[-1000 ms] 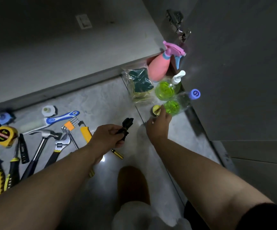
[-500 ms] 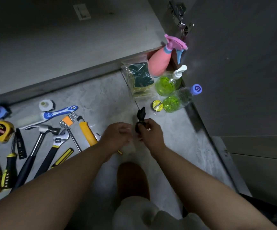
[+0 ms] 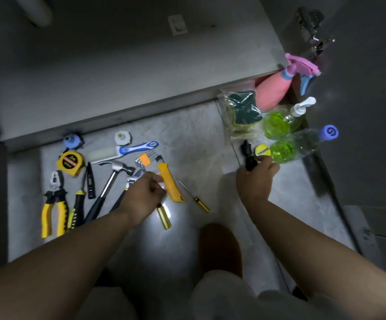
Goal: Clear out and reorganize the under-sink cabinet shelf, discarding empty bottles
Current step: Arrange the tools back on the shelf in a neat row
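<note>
On the floor at the cabinet's corner stand a pink spray bottle (image 3: 272, 91) and a pump bottle (image 3: 277, 122) of green liquid. A clear bottle (image 3: 295, 146) with a blue cap and green liquid lies beside them. A bag of green sponges (image 3: 242, 112) sits to their left. My right hand (image 3: 254, 183) grips a small black object (image 3: 247, 155) next to a yellow round cap (image 3: 262, 150). My left hand (image 3: 145, 192) hovers over the tools, fingers loosely curled by an orange-handled tool (image 3: 170, 183), with nothing seen in it.
Tools are spread on the grey floor at left: a tape measure (image 3: 70, 160), a hammer (image 3: 108, 185), pliers (image 3: 53, 209), a blue-handled brush (image 3: 127, 151) and a small screwdriver (image 3: 195, 199). An open cabinet door (image 3: 360, 88) stands at right. My knees are at the bottom.
The black object passed from my left hand to my right, which carried it back toward the bottles. My left hand moved left over the tools.
</note>
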Action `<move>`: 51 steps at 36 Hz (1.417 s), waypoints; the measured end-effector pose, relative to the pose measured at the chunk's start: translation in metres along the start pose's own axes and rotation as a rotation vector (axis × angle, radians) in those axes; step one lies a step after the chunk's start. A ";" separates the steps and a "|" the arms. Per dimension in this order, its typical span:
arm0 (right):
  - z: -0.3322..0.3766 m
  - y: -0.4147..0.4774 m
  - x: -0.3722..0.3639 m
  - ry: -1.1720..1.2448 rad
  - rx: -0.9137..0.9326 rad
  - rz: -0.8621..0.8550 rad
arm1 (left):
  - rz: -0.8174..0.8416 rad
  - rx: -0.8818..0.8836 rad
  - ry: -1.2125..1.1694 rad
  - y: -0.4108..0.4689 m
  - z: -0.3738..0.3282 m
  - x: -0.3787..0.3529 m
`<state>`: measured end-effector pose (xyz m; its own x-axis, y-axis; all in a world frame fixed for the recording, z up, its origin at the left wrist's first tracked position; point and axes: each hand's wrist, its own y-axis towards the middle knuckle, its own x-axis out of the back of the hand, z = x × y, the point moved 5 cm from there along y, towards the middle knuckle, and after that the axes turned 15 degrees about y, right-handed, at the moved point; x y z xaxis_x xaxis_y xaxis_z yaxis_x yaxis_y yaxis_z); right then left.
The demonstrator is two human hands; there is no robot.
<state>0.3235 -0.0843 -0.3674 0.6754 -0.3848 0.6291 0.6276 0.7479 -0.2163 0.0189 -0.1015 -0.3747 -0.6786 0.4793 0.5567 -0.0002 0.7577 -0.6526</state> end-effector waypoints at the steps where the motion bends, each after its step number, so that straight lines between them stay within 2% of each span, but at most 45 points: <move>1: 0.004 -0.007 -0.005 0.022 0.056 0.033 | -0.026 -0.010 0.008 -0.001 0.004 0.004; 4: 0.018 -0.027 -0.030 0.033 0.194 0.246 | -0.115 -0.032 -0.002 0.001 0.013 0.020; 11: 0.090 -0.066 -0.111 -0.146 0.428 0.977 | -0.511 -0.035 0.350 0.015 0.041 0.100; 14: 0.125 -0.080 -0.144 -0.233 0.610 1.088 | -0.637 -0.047 0.565 0.020 0.056 0.135; 17: 0.154 -0.094 -0.177 -0.333 0.802 1.142 | -0.638 -0.063 0.779 0.030 0.071 0.155; 22: 0.179 -0.106 -0.228 -0.780 1.108 1.092 | -0.562 0.014 0.775 0.048 0.094 0.168; 27: 0.186 -0.109 -0.245 -0.832 1.131 0.997 | -0.592 -0.045 0.719 0.056 0.094 0.178; 31: 0.181 -0.102 -0.244 -0.693 0.982 0.965 | -0.590 -0.108 0.622 0.061 0.091 0.180; 37: 0.173 -0.079 -0.227 -0.541 0.801 0.865 | -0.470 0.022 0.523 0.080 0.093 0.186; 40: 0.169 -0.065 -0.216 -0.500 0.731 0.790 | -0.461 0.037 0.489 0.082 0.097 0.188; 45: 0.145 -0.043 -0.179 -0.249 0.537 0.624 | -0.589 -0.095 0.347 0.067 0.084 0.169; 48: 0.113 -0.037 -0.147 -0.096 0.409 0.542 | -0.609 -0.214 0.308 0.059 0.066 0.149; 51: 0.079 -0.034 -0.112 -0.067 0.326 0.508 | -0.592 -0.284 0.224 0.054 0.044 0.131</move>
<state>0.1959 -0.0236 -0.3716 0.8270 0.0911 0.5548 0.0749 0.9601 -0.2693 -0.1023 -0.0172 -0.3595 -0.4557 0.0059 0.8901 -0.1111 0.9918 -0.0635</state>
